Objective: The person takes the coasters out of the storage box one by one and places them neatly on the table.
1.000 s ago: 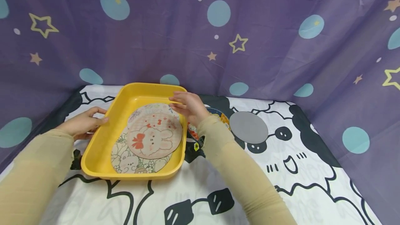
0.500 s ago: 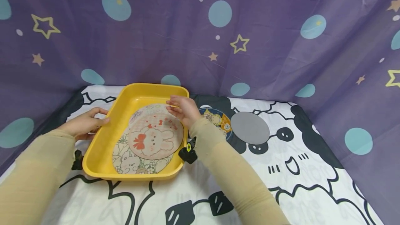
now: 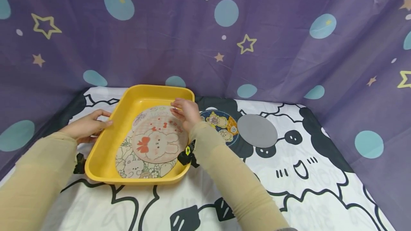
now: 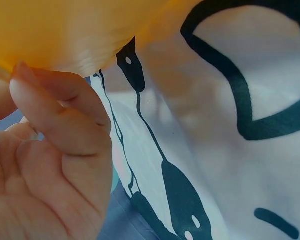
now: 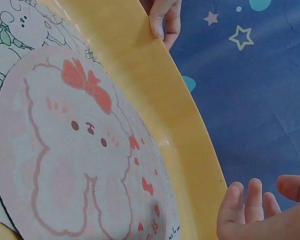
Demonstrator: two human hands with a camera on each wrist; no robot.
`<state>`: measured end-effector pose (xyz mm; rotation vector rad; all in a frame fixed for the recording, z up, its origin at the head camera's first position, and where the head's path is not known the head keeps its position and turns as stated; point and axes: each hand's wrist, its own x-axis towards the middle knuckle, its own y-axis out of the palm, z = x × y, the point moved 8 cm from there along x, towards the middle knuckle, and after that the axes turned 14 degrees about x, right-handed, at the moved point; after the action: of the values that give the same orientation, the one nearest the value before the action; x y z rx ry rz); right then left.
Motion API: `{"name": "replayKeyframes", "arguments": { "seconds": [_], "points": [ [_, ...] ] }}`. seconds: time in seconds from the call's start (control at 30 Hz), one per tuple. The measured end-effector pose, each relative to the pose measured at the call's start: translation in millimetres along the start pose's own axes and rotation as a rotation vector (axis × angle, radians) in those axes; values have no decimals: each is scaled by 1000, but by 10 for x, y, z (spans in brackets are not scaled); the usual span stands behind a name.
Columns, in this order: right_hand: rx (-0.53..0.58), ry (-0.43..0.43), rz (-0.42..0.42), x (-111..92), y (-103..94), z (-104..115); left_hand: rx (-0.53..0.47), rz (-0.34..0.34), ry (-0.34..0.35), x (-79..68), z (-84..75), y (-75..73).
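A deep yellow tray (image 3: 138,180) with rounded corners sits at the left of the table. My left hand (image 3: 88,126) pinches its left rim; in the left wrist view the thumb (image 4: 22,77) presses against the yellow edge. Inside lie two overlapping round mats: a pink one with a white bunny and red bow (image 3: 160,145) on top, and a floral one with a small bear (image 3: 130,167) partly hidden beneath. My right hand (image 3: 187,112) hovers at the tray's far right side, fingers loosely extended. In the right wrist view its fingers (image 5: 254,200) are apart from each other, holding nothing.
To the right of the tray lie a navy round mat with bears (image 3: 224,124), partly behind the right forearm, and a plain grey round mat (image 3: 257,131). A white cloth (image 3: 311,209) with black cartoon drawings covers the table. A purple starry curtain (image 3: 273,63) hangs behind.
My right hand and forearm have shifted left and slightly nearer, uncovering more of the navy mat. The left hand keeps its hold on the tray, and the mats inside lie as before.
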<state>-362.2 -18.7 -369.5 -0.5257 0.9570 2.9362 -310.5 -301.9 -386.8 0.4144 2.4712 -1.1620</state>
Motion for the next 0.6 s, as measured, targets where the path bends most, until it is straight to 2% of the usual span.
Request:
{"name": "replayKeyframes", "arguments": {
  "seconds": [0.37, 0.6],
  "points": [
    [-7, -93, -15, 75, 30, 1, 3, -2, -15, 3, 18, -9],
    [-35, -123, -32, 148, 20, -29, -4, 1, -17, 18, 24, 1]
  ]
}}
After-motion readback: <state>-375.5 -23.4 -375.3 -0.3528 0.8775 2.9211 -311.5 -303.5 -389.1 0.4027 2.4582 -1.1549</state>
